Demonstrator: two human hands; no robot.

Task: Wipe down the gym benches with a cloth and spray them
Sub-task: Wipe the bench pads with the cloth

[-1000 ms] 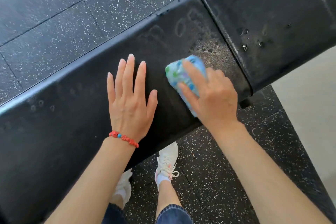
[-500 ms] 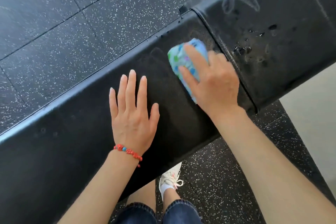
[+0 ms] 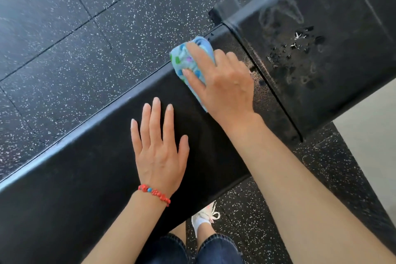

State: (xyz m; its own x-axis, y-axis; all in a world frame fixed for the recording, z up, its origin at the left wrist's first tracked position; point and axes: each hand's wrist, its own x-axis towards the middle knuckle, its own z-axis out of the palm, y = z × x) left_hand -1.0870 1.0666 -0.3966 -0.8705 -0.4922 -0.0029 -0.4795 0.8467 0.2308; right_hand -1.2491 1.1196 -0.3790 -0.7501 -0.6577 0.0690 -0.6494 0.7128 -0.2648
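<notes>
1. Change since the earlier frame: the right hand (image 3: 225, 83) and the cloth (image 3: 188, 60) have travelled from the middle of the pad toward its far edge, closer to the seam with the next pad. The left hand (image 3: 159, 152) remains flat on the same pad.
2. Bench (image 3: 85, 178): a long black padded surface runs diagonally across the view. A second pad (image 3: 342, 60) adjoins it at the upper right, separated by a narrow seam. The speckled rubber floor (image 3: 85, 38) lies beyond and below.
3. Second pad condition: spray droplets and dried ring marks are visible on it. Judged from this, it is sprayed but not yet wiped.
4. Left hand: fingers spread, palm down, pressed on the bench, gripping nothing. It appears to brace the body. A red bracelet (image 3: 154, 194) sits at the wrist.
5. Right hand: fingers closed over the folded blue patterned cloth, pressing it onto the pad at its far edge, just beside the seam.
6. Step in hand: wiping the end of the near pad. A fine mist of droplets is visible between the right hand and the seam, so this strip probably needs another pass.
7. Next move calls for: drawing the cloth back across the misted strip, then carrying it over the seam onto the second pad while keeping steady downward pressure. No spray bottle is in view.
</notes>
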